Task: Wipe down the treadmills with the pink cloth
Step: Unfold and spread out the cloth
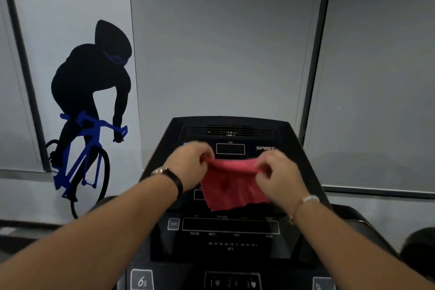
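A pink cloth (pixel 231 186) hangs in front of the black treadmill console (pixel 230 226), stretched between both hands along its top edge. My left hand (pixel 191 165) pinches the cloth's upper left corner, with a dark-strapped watch on that wrist. My right hand (pixel 277 175) pinches the upper right corner and wears a thin bracelet. The cloth drops down over the middle of the console and hides part of a small display behind it. The console's displays are dark.
A grey wall with dark vertical frames (pixel 313 77) stands right behind the treadmill. A cyclist mural (pixel 91 106) fills the panel at the left. Dark handrail ends (pixel 416 245) show at the lower right, and buttons (pixel 142 280) line the bottom edge.
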### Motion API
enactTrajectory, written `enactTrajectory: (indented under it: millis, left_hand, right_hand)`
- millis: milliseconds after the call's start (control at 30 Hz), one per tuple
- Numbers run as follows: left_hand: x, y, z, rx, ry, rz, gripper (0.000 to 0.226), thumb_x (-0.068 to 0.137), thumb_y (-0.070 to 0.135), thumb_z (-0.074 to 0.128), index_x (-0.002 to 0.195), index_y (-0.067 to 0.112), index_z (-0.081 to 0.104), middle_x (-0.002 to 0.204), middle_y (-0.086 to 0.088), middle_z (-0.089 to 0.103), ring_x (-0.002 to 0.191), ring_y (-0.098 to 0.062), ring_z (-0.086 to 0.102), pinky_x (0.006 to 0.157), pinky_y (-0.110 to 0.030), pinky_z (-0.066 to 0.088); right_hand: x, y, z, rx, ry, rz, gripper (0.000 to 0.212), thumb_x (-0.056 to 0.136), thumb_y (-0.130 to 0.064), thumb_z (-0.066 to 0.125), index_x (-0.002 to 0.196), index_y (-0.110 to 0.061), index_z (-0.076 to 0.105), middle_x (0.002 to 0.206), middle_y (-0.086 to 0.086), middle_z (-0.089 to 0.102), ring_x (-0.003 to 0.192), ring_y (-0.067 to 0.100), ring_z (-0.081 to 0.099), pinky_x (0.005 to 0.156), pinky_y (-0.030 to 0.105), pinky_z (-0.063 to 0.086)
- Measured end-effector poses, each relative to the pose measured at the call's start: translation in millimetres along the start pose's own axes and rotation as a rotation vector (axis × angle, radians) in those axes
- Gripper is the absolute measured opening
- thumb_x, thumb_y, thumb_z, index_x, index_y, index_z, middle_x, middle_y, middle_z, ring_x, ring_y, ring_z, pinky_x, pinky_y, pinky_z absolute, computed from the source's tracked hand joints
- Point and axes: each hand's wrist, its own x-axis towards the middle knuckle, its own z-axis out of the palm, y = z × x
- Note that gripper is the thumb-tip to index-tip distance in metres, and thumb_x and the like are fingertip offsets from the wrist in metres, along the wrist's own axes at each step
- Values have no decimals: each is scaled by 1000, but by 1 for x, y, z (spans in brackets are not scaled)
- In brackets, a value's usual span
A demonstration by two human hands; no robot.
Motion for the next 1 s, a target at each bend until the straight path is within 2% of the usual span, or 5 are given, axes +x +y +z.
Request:
enactTrajectory:
  millis: [167, 367, 500, 767, 1000]
  left_hand:
    - [-23, -16, 24, 99, -378, -61, 23, 63, 53, 59, 81, 42, 68, 97, 21, 56, 100, -9, 52, 88, -33, 48]
    - [-11, 10, 51, 105, 94, -103, 39, 91, 48, 44, 128, 38, 51, 138, 11, 44, 128, -15, 36, 106, -36, 30]
    - [-9, 9, 84, 172, -5, -55, 50, 96, 42, 29, 145, 39, 19, 158, 7, 7, 145, -17, -1, 118, -43, 2]
    - [-27, -3, 102, 205, 145, 27, 48, 74, 40, 38, 109, 24, 67, 124, 1, 63, 121, -22, 54, 96, -41, 48]
    - [-28, -2, 103, 202, 161, 44, 43, 73, 39, 44, 104, 24, 69, 118, 1, 66, 115, -22, 59, 89, -43, 52]
  right_hand:
    - [-40, 25, 22, -349, -251, -25, 40, 76, -52, 35, 71, -24, 64, 80, -14, 63, 78, 11, 53, 77, 33, 44]
    - [-23, 6, 42, -431, 52, 30, 26, 78, -45, 41, 77, -29, 60, 86, -12, 58, 83, 16, 52, 74, 35, 43]
    - [-24, 7, 65, -527, -66, 13, 41, 82, -40, 35, 112, -28, 61, 121, -4, 59, 113, 20, 54, 90, 42, 46]
    - [-37, 17, 75, -521, -33, -18, 45, 81, -37, 39, 118, -26, 62, 119, -4, 64, 111, 19, 59, 91, 38, 50]
    - [-46, 24, 81, -506, 3, -68, 46, 84, -34, 37, 123, -23, 59, 123, -3, 62, 115, 21, 57, 95, 38, 47]
